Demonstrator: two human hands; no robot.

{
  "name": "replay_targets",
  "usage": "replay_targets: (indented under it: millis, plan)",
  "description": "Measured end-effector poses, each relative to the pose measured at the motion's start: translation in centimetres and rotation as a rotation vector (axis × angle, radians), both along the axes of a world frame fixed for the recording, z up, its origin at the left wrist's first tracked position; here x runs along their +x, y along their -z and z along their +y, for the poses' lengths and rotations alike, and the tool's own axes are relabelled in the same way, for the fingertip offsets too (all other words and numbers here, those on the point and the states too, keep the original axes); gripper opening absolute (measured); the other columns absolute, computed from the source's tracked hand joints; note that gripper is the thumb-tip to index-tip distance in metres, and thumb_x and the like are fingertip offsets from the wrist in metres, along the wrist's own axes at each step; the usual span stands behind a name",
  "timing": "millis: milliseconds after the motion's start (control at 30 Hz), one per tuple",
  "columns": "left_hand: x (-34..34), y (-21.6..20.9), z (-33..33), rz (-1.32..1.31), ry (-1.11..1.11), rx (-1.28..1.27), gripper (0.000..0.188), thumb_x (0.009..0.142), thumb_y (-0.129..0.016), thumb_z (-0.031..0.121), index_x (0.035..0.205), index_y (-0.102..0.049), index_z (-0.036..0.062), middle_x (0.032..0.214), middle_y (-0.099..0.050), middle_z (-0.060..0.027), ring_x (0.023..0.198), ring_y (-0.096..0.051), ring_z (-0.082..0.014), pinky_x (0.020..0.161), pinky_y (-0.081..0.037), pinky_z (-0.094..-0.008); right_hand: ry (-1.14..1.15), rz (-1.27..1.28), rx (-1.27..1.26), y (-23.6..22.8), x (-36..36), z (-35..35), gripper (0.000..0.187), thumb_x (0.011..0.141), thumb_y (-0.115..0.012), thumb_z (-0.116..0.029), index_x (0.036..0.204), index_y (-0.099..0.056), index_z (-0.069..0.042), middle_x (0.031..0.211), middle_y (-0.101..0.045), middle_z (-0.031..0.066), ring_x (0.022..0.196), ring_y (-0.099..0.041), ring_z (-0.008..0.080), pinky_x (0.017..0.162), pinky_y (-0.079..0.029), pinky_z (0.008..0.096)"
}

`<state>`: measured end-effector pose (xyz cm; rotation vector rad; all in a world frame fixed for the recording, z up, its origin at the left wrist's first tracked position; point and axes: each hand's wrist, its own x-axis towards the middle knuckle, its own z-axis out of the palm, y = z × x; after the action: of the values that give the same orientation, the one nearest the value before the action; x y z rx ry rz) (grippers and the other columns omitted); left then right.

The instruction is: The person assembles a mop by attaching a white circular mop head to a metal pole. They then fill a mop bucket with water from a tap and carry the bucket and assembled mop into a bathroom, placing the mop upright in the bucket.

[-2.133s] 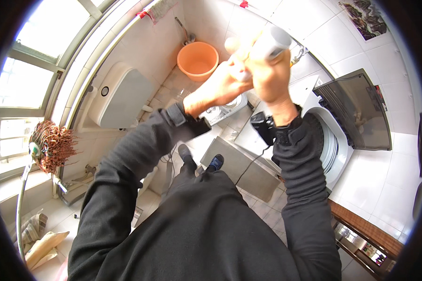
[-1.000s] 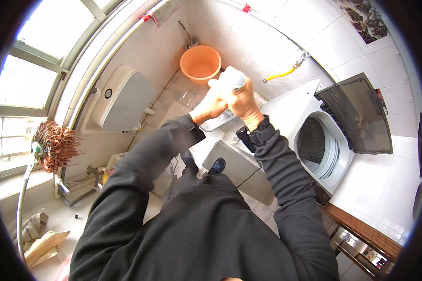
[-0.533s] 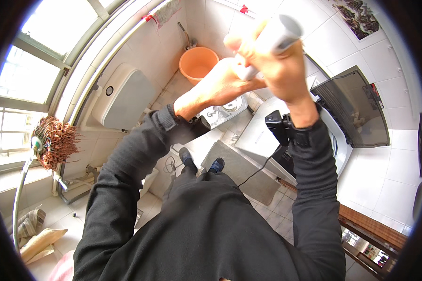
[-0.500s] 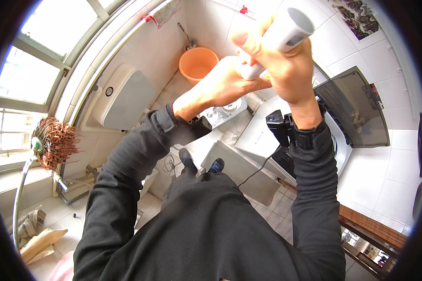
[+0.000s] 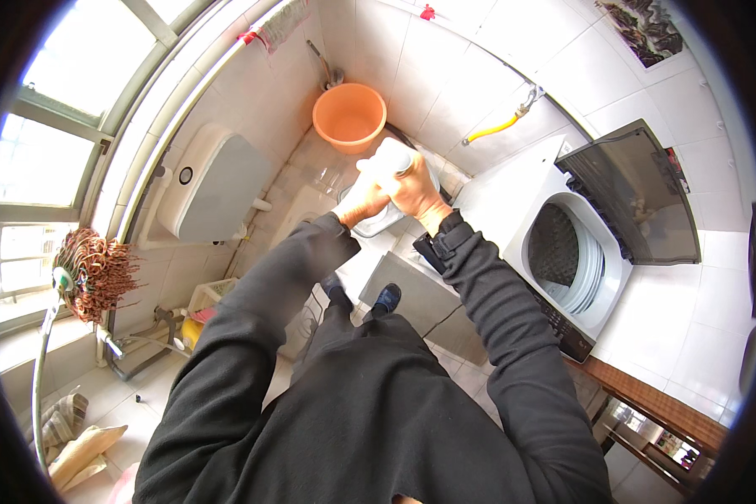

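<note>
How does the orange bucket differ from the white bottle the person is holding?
The orange bucket stands on the floor untouched; the white bottle is gripped by the left hand and right hand. The bucket is wide and open-topped, the bottle slim. Whether the bottle is capped is unclear.

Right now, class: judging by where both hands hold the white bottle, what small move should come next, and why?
Probably carry the white bottle to the right, toward the washing machine. Both the left hand and the right hand grip it out in front, well left of the open drum, whose lid already stands raised.
</note>
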<state>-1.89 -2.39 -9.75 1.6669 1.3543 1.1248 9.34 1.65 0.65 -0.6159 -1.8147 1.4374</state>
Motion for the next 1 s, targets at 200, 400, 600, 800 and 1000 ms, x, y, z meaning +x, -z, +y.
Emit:
replay_targets:
  millis: [200, 400, 600, 800, 1000]
  plan:
    - [0.1, -6.7, 1.0, -0.115, 0.032, 0.06, 0.023, 0.088, -0.064, 0.012, 0.106, -0.059, 0.0, 0.102, -0.063, -0.0137, 0.097, -0.059, -0.0228, 0.084, -0.05, -0.0366, -0.041, -0.081, 0.125, -4.9, 0.5, 0.8, 0.014, 0.084, -0.07, -0.008, 0.077, -0.06, -0.001, 0.068, -0.061, 0.0028, 0.064, -0.058, 0.01, 0.064, -0.05, 0.028]
    - [1.8, -21.6, 0.4, -0.169, 0.128, 0.215, 0.031, 0.088, -0.068, 0.03, 0.101, -0.063, 0.0022, 0.084, -0.064, -0.013, 0.078, -0.063, -0.0247, 0.073, -0.051, -0.0353, -0.086, 0.098, 0.376, -21.8, 3.5, 1.2, 0.023, 0.086, -0.07, -0.007, 0.064, -0.062, -0.004, 0.055, -0.059, 0.001, 0.048, -0.055, 0.0055, 0.044, -0.04, 0.0223]
    - [2.9, -17.8, 1.8, -0.101, -0.054, 0.373, 0.028, 0.084, -0.066, 0.02, 0.104, -0.059, 0.0005, 0.108, -0.061, -0.0158, 0.104, -0.057, -0.0316, 0.088, -0.047, -0.0405, -0.018, 0.217, 0.042, -15.3, 1.8, 0.9, 0.008, 0.084, -0.054, 0.001, 0.077, -0.058, 0.001, 0.067, -0.061, 0.0065, 0.058, -0.057, 0.012, 0.07, -0.054, 0.0306]
    - [1.9, -6.7, 1.9, -0.129, -0.069, 0.126, 0.022, 0.086, -0.061, 0.013, 0.104, -0.059, 0.0012, 0.101, -0.063, -0.0178, 0.097, -0.059, -0.032, 0.084, -0.048, -0.0408, 0.022, 0.102, 0.003, -5.5, 1.0, 1.8, 0.007, 0.084, -0.064, -0.004, 0.079, -0.06, 0.0, 0.069, -0.061, 0.0027, 0.061, -0.056, 0.0098, 0.066, -0.051, 0.0279]
    - [0.7, -1.4, 0.4, 0.069, -0.069, -0.032, 0.029, 0.084, -0.066, 0.008, 0.11, -0.057, 0.0009, 0.105, -0.06, -0.0146, 0.1, -0.057, -0.0241, 0.087, -0.048, -0.0376, 0.026, -0.12, -0.018, -0.1, 0.0, 0.3, 0.024, 0.082, -0.074, -0.012, 0.072, -0.054, -0.002, 0.064, -0.054, 0.0035, 0.063, -0.05, 0.0102, 0.061, -0.046, 0.0289]
